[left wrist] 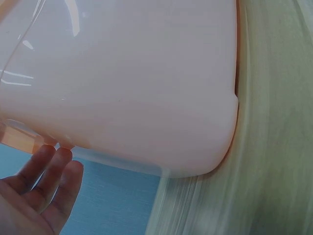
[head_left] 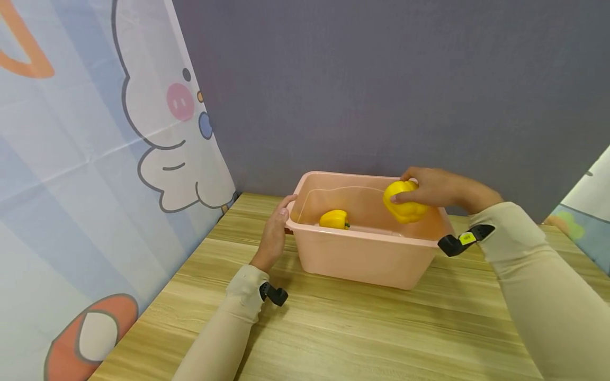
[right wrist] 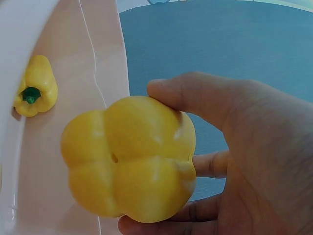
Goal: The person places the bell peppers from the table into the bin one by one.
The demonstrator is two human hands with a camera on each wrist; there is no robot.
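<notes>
My right hand (head_left: 434,186) grips a yellow bell pepper (head_left: 405,203) above the right part of a pink plastic tub (head_left: 355,254). In the right wrist view the held pepper (right wrist: 132,156) shows its lobed bottom, with the thumb on one side and fingers curled round the other. A second yellow bell pepper (head_left: 334,218) lies on its side inside the tub, towards the left; its green stem (right wrist: 31,95) shows in the right wrist view. At the tub's left end, my left hand (head_left: 275,233) touches the rim; in the left wrist view its fingers (left wrist: 61,181) reach under the rim, fairly straight.
The tub stands on a wood-grain table (head_left: 305,328). Close behind it rises a dark grey panel (head_left: 381,95). A cartoon-printed cloth (head_left: 90,159) hangs along the left side, and another printed cloth (head_left: 583,222) is at the far right.
</notes>
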